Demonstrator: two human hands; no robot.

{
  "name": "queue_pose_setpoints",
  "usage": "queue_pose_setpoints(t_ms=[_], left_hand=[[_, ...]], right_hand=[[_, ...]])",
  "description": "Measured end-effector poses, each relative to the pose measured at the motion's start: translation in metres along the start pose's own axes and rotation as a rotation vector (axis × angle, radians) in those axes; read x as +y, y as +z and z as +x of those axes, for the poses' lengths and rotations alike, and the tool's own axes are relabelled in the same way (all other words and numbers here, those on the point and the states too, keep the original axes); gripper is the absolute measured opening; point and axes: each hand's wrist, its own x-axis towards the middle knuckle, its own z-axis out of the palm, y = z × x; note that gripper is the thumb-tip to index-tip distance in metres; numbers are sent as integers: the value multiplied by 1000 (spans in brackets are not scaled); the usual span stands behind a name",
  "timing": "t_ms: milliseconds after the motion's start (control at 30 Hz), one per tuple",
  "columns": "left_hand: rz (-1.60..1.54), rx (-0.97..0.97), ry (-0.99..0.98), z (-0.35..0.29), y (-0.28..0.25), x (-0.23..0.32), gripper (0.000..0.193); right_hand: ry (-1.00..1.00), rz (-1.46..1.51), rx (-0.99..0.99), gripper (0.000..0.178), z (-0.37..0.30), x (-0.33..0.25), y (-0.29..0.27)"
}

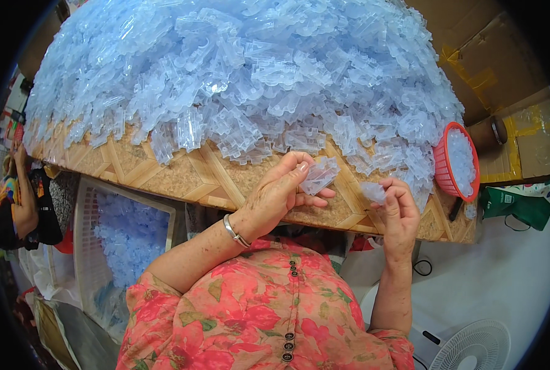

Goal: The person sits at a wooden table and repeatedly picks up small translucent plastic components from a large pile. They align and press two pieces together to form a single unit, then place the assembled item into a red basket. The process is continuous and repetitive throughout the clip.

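Over the table's front edge, my left hand (278, 191) pinches a clear plastic piece (320, 176) between thumb and forefinger, its other fingers loosely stretched out below. To its right, my right hand (401, 213) is raised, thumb and fingertips closed on a smaller translucent plastic piece (373, 192). The two pieces are apart. Behind both hands, a large heap of clear, bluish plastic pieces (256, 74) covers most of the wood-patterned table (216, 179). Several loose pieces lie along the heap's near side.
A red plastic basket (446, 161) holding similar pieces stands at the table's right end, near a dark slim object (455, 209). Below left is a white crate (86, 246) of bluish pieces. Cardboard boxes (503, 61) rise at right; a fan (472, 351) stands low right. Another person's arm (23, 197) shows far left.
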Motion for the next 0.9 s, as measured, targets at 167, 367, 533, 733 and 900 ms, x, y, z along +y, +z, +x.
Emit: queue_pose_setpoints(t_ms=[167, 367, 533, 733, 900], left_hand=[[13, 7, 30, 0, -3, -1, 30], [10, 35, 16, -6, -2, 4, 39], [30, 58, 12, -5, 3, 7, 42], [-19, 52, 82, -6, -1, 1, 48], [-22, 90, 114, -11, -4, 5, 51]], right_hand=[[413, 331, -78, 29, 7, 0, 9], [442, 331, -116, 29, 19, 7, 9], [323, 6, -494, 22, 50, -6, -5], [-187, -590, -445, 21, 59, -25, 33], [-128, -936, -133, 31, 20, -39, 41]])
